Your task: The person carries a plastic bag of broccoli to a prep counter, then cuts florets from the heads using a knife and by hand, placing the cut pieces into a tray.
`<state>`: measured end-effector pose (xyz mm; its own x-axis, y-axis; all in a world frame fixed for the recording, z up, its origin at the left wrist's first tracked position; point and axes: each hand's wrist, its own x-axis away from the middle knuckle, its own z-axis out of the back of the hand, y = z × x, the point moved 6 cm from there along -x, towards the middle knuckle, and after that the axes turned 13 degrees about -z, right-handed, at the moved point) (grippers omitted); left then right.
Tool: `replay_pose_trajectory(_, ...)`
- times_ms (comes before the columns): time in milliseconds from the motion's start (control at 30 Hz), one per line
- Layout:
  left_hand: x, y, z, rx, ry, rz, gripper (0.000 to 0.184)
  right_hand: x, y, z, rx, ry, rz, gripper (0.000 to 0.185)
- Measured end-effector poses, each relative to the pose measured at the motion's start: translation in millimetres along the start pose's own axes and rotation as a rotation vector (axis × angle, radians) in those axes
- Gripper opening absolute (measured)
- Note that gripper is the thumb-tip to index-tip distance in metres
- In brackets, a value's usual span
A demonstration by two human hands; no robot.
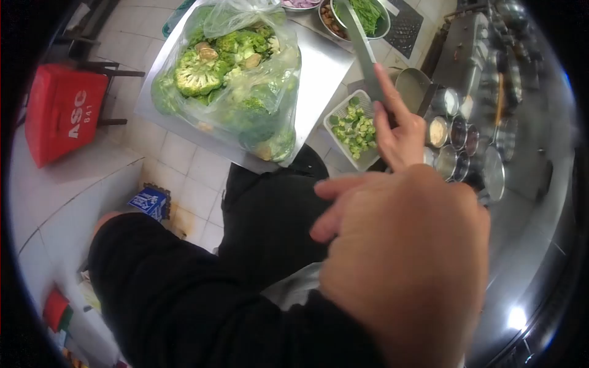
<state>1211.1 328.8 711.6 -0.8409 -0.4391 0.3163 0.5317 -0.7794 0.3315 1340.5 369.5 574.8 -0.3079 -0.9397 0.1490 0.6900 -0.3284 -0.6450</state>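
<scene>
A knife with a long grey blade (363, 52) is in my right hand (402, 135), its blade pointing up and away over the bowls. Close to the camera, my left hand (408, 257) looms large and slightly blurred, fingers apart with nothing seen in them; it hides my right wrist. A white plastic basket (332, 126) with cut green pieces (356, 130) lies just left of my right hand. On the metal table (322, 76), a clear plastic bag (270, 101) holds broccoli heads (199, 76), beyond both hands.
Bowls at the top hold chopped greens (367, 15) and sliced purple pieces (300, 3). Several seasoning containers (438, 132) stand on the right beside a metal counter (527, 233). A red box (58, 113) is at the left, a blue box (149, 202) on the tiled floor (193, 168).
</scene>
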Motion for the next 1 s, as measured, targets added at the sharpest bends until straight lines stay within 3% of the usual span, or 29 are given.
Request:
replay_pose_trajectory(133, -10, 1, -4, -0.01, 0.03, 0.12, 0.023, -2, -22, -27, 0.038, -0.018, 0.139, 0.07)
replay_pose_trajectory(200, -8, -3, -5, -0.023, 0.011, 0.221, 0.025, -4, -28, -32, 0.049, -0.076, 0.08, 0.069)
replay_pose_trajectory(333, -7, -18, 0, 0.164, 0.083, 0.184, 0.028, -4, -30, -52, 0.032, -0.146, -0.036, 0.069)
replay_pose_trajectory(367, -2, -48, 1, 0.224, 0.18, 0.184, 0.027, -5, -29, -49, 0.079, -0.147, -0.121, 0.069)
replay_pose_trajectory(400, 4, -78, 2, 0.283, 0.277, 0.176, 0.027, -4, -26, -48, 0.049, -0.135, -0.067, 0.069)
replay_pose_trajectory(467, 19, -174, -26, 0.151, 0.43, -0.047, 0.03, -3, -21, -45, -0.008, -0.115, 0.042, 0.068)
replay_pose_trajectory(533, 19, -295, -58, 0.213, 0.559, 0.115, 0.053, 2, -17, -38, 0.032, -0.116, -0.055, 0.068)
replay_pose_trajectory(567, 27, -352, -81, 0.16, 0.723, 0.172, 0.06, 4, -15, -37, 0.011, -0.114, -0.083, 0.068)
replay_pose_trajectory(633, 35, -440, -146, 0.284, 0.761, 0.24, 0.061, 5, -14, -38, -0.024, -0.12, -0.116, 0.068)
replay_pose_trajectory(733, 34, -444, -160, 0.614, 0.464, 0.4, 0.059, 5, -17, -48, -0.066, -0.17, -0.101, 0.068)
replay_pose_trajectory(833, 44, -433, -157, 0.619, 0.48, 0.406, 0.055, 5, -27, -56, -0.008, -0.281, -0.188, 0.068)
replay_pose_trajectory(1000, 82, -375, -144, 0.408, 0.855, 0.413, 0.04, 15, -56, -58, -0.023, -0.355, -0.101, 0.067)
